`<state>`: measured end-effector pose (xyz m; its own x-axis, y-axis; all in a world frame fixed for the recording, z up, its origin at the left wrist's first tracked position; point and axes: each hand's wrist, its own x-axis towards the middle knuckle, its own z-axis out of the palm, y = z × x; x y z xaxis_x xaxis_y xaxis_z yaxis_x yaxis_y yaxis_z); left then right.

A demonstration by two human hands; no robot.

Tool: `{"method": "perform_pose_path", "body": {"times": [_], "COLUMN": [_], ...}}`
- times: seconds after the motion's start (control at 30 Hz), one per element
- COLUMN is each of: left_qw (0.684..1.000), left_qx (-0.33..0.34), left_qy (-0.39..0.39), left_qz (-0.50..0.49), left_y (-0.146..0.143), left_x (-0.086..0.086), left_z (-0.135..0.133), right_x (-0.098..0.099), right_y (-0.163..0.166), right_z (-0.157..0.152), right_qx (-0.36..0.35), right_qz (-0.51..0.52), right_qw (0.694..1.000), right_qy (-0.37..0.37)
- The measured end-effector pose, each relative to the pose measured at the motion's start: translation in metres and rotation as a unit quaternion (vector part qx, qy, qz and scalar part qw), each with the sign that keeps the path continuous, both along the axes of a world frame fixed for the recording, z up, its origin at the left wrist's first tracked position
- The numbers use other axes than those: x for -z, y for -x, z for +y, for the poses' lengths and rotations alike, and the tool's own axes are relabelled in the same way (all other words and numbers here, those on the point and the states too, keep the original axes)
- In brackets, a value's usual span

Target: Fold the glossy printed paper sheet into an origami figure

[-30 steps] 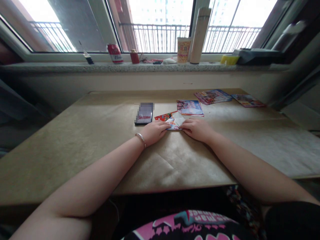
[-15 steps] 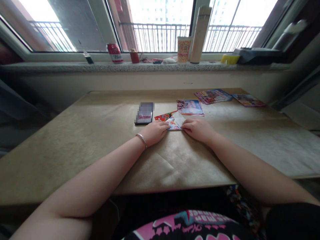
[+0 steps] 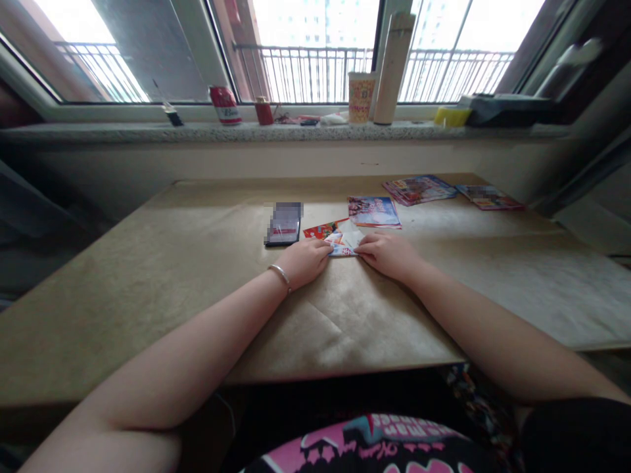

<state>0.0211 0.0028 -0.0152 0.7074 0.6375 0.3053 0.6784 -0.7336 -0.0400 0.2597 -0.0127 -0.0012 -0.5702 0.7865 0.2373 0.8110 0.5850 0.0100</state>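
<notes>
Head view: left hand (image 3: 303,261) and right hand (image 3: 389,255), neither gripping, press a folded printed paper (image 3: 342,242) onto the surface (image 3: 172,276); light, thin and crease-prone, it seems best pinched at its edges

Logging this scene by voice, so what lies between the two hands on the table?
In the head view, a folded colourful paper lies between the left hand and the right hand, with both hands' fingertips on it.
</notes>
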Motion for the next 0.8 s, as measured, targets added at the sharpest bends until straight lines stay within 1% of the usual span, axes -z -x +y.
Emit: {"method": "perform_pose_path", "body": {"times": [0.13,0.43,0.67,0.8], "left_qw": [1.0,1.0,0.999,0.999], "left_qx": [0.008,-0.007,-0.027,-0.04], "left_qy": [-0.023,0.002,-0.01,-0.011], "left_qz": [0.0,-0.023,0.019,0.032], "left_y": [-0.0015,-0.0027,-0.0078,-0.0099], "left_x": [-0.0005,0.0003,-0.0037,-0.0051], "left_z": [-0.001,-0.0001,-0.0052,-0.0092], "right_x": [0.0019,0.0047,0.0053,0.0041], "right_y": [-0.0007,-0.0011,-0.001,-0.0002], "right_z": [0.0021,0.0058,0.0068,0.0046], "right_qx": [-0.004,-0.014,-0.014,-0.002], "right_qz": [0.015,0.039,0.041,0.032], "right_qw": [1.0,0.999,0.999,0.999], "right_qy": [0.0,0.001,0.005,0.011]}}
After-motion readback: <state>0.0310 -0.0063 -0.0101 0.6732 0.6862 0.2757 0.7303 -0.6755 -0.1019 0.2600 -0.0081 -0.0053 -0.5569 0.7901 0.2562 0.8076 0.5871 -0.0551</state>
